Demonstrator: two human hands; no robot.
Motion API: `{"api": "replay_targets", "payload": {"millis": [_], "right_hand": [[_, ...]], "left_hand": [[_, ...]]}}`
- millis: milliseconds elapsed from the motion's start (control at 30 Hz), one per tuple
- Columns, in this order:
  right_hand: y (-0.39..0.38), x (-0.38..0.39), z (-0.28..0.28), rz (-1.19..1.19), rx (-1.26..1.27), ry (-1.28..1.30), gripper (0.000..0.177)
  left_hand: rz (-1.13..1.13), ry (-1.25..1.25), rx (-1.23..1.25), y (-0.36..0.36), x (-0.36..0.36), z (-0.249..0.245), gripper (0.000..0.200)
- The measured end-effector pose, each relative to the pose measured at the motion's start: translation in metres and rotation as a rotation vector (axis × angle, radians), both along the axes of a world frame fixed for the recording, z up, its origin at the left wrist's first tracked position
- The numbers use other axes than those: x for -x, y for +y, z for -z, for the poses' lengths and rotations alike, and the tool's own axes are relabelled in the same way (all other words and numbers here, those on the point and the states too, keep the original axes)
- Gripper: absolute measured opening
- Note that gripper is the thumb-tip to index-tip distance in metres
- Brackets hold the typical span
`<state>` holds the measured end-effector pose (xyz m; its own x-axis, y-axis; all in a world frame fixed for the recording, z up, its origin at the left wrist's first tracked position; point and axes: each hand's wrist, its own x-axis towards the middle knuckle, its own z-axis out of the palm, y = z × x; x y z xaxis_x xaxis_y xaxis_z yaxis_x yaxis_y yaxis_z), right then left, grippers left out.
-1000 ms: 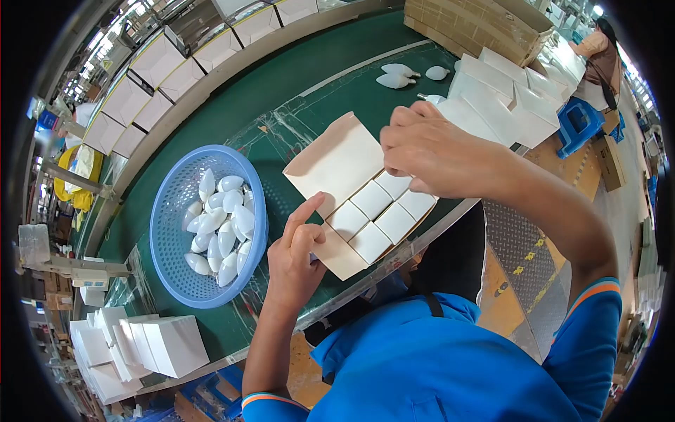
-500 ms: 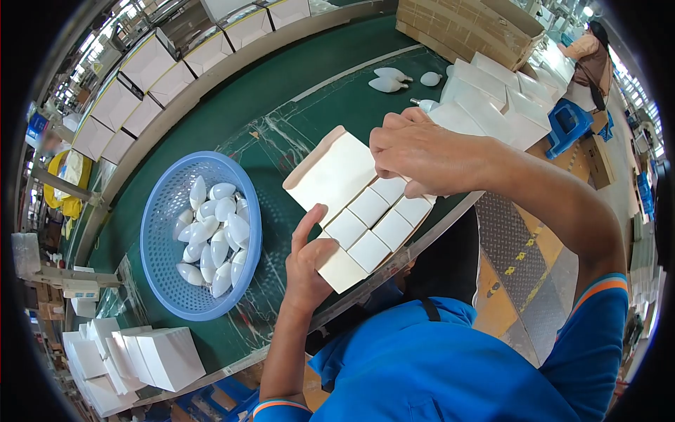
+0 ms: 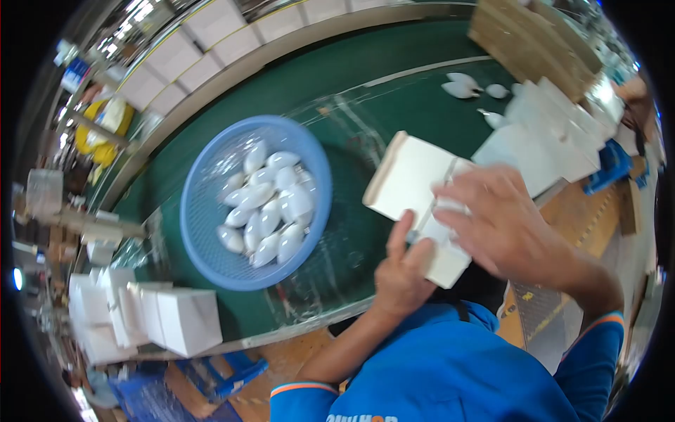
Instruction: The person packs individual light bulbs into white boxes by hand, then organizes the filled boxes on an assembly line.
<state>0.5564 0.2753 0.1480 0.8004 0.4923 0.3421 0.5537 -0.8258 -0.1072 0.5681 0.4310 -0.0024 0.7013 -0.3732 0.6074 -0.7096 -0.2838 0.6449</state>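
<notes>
My left hand (image 3: 404, 278) grips the near left corner of a white carton (image 3: 415, 176), thumb and forefinger along its edge. The carton's lid flap is folded back, and small white boxes inside it show only partly. Over these boxes hovers my right hand (image 3: 492, 218), blurred by motion, its fingers stretched out and apart with nothing seen in them. To the left stands a blue plastic basket (image 3: 193, 232) holding white candle-shaped light bulbs (image 3: 271, 214).
Several loose bulbs (image 3: 460, 88) lie on the green work surface (image 3: 394, 88) at the far right. White cartons (image 3: 555, 130) are stacked beside a brown cardboard box (image 3: 531, 46). More white cartons (image 3: 186, 320) stand at the lower left, above a blue stool (image 3: 228, 373).
The camera view has shifted, so basket and carton appear further right. My right hand has moved from the carton's far edge to over the small boxes, its fingers spreading. My left hand keeps its grip.
</notes>
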Motion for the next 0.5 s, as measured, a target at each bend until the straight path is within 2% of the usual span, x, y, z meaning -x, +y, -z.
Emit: {"api": "replay_targets", "payload": {"millis": [33,67,133,200,233,300,367,400,433,500], "right_hand": [[0.006,0.011,0.009,-0.034,-0.062,0.076,0.027],[0.018,0.020,0.018,-0.008,-0.167,0.109,0.030],[0.027,0.028,0.033,0.005,-0.269,0.139,0.034],[0.022,0.033,0.042,0.114,-0.189,0.069,0.040],[0.018,0.035,0.042,0.106,-0.197,0.065,0.040],[0.009,0.039,0.040,0.041,-0.009,0.037,0.039],[0.002,0.041,0.044,0.030,-0.004,-0.023,0.032],[-0.005,0.039,0.049,-0.021,-0.051,-0.053,0.030],[-0.012,0.036,0.052,-0.072,-0.096,-0.087,0.028],[-0.024,0.033,0.055,-0.092,-0.151,-0.068,0.026]], "left_hand": [[-0.017,0.038,-0.010,-0.001,0.005,-0.006,0.059],[0.049,0.077,-0.052,0.001,0.010,-0.004,0.077],[0.087,0.144,0.060,-0.001,0.014,-0.006,0.074],[0.099,0.155,0.099,0.001,0.013,-0.015,0.071],[0.094,0.126,0.058,0.006,0.008,-0.021,0.064],[0.082,0.091,0.008,0.018,-0.001,-0.038,0.057],[0.123,0.101,-0.343,0.030,-0.009,-0.061,0.043],[0.101,0.079,-0.375,0.030,-0.011,-0.072,0.035],[0.093,0.071,-0.379,0.031,-0.014,-0.084,0.035],[0.142,0.095,-0.563,0.031,-0.019,-0.107,0.036]]}}
